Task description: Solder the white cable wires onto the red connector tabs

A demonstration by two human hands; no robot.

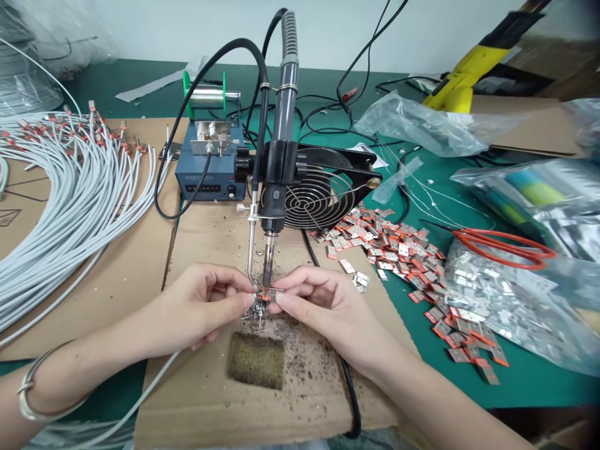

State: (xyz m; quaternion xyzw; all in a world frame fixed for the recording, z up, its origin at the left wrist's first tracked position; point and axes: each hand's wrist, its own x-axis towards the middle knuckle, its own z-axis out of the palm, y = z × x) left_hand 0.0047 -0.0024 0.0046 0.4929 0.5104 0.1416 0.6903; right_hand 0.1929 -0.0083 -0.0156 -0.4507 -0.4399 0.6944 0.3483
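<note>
Under the tip of an upright, clamped soldering iron point(276, 200), both my hands meet. My left hand point(206, 306) is closed in a pinch on the end of a light grey cable point(157, 378), which trails down toward the lower left. Between the thumb and fingers of my right hand point(323, 303) is a small USB connector point(269, 292) with an orange part. The cable end and the connector come together right at the iron's tip; fingers partly cover them. A thin metal solder feed tube point(252, 250) runs down beside the iron. Solder bits lie just beneath.
A brown sponge point(257, 360) lies on the cardboard point(197, 400). To the left are many grey cables point(75, 212) with connectors on their ends. Loose USB connectors point(394, 247) are heaped at right, near a plastic bag of metal parts point(501, 306). Behind stand a blue solder feeder point(210, 169) and a fan point(321, 197).
</note>
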